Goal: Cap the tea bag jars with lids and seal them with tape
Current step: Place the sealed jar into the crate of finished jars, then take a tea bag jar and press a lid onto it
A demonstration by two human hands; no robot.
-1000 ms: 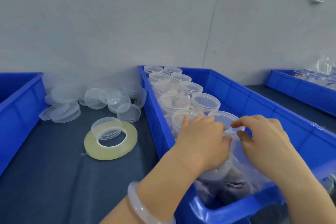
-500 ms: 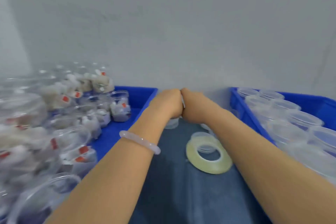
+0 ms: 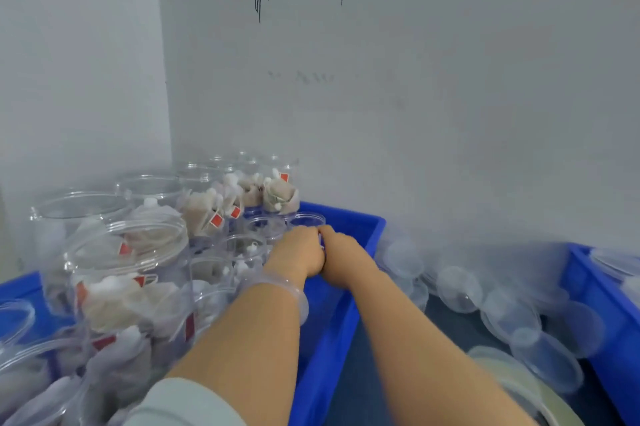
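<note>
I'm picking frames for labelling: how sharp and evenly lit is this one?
Head view: jars and loose lids are blurred, the tape roll at the bottom edge smeared; left hand and right hand read clearer; light is flat, no hard shadows.

Both hands have left the right-hand bin (image 3: 595, 290) and crossed the table (image 3: 381, 373). The left hand (image 3: 298, 252) and right hand (image 3: 341, 254) now press together inside the blue bin (image 3: 349, 223) at the left, holding a clear jar (image 3: 305, 219) beside the filled jars (image 3: 207, 211).
</note>
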